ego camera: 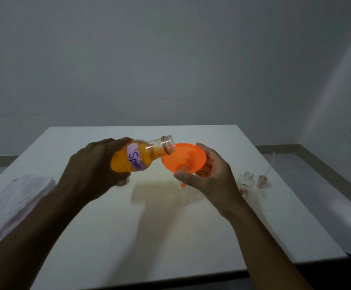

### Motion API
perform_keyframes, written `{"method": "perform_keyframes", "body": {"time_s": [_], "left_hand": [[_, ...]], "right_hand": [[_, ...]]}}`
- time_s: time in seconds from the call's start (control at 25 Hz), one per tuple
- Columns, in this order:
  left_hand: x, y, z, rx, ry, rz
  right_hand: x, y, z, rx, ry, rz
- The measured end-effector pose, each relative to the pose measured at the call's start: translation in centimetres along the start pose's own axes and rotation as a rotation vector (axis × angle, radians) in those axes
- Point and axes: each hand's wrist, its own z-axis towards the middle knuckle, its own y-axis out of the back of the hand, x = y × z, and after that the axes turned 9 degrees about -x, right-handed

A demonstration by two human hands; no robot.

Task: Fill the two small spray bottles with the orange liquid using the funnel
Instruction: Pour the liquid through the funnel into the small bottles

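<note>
My left hand (93, 170) grips a clear bottle of orange liquid (141, 156) with a pink label, tilted so its open mouth rests over the rim of the orange funnel (184, 156). My right hand (210, 178) holds the funnel by its cone. The funnel's spout (182, 185) points down into a small bottle that is mostly hidden behind my right hand. A second small clear spray bottle (247, 182) stands open on the table to the right. Beside it lies its pink spray cap (262, 181) with a dip tube.
The white table (170, 237) has a folded white cloth (17, 201) at its left edge. A small cap partly shows under my left hand (122, 182). A grey wall rises behind the table, and floor lies to the right.
</note>
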Motion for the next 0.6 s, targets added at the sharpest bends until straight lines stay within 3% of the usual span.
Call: {"method": "perform_keyframes", "body": {"time_s": [0.6], "left_hand": [[-0.2, 0.9, 1.8, 0.021, -0.066, 0.175]], "right_hand": [[-0.7, 0.6, 0.3, 0.004, -0.024, 0.007]]}}
